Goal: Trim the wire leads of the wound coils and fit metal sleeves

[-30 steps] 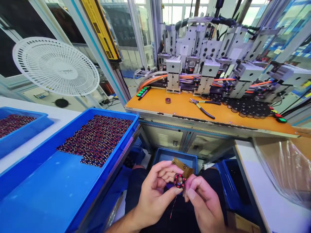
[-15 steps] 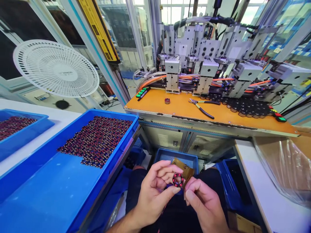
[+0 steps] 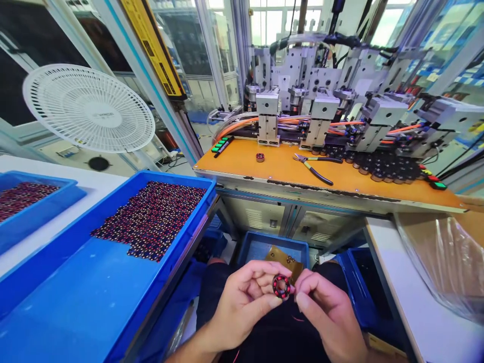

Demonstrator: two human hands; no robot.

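Note:
Above my lap, my left hand [image 3: 242,306] pinches a small motor stator [image 3: 276,287] between thumb and fingers. It is a dark ring with red parts around its open centre, and its face is tilted up toward me. Close to the stator's right side is my right hand [image 3: 328,311], thumb and forefinger pressed together at its edge. Whatever those fingertips hold is too small to make out. A similar stator [image 3: 260,157] sits alone on the orange worktop.
Left, a blue tray [image 3: 75,292] carries many packed stators [image 3: 155,217]. Cutting pliers [image 3: 317,169] and dark round parts [image 3: 389,166] lie on the orange worktop [image 3: 234,164], before a machine [image 3: 321,108]. Below stands a blue bin [image 3: 251,244]. A fan [image 3: 91,108] is at left.
Both hands have shifted slightly right and down, carrying the stator along. The stator has turned a little, and my right fingertips remain beside it.

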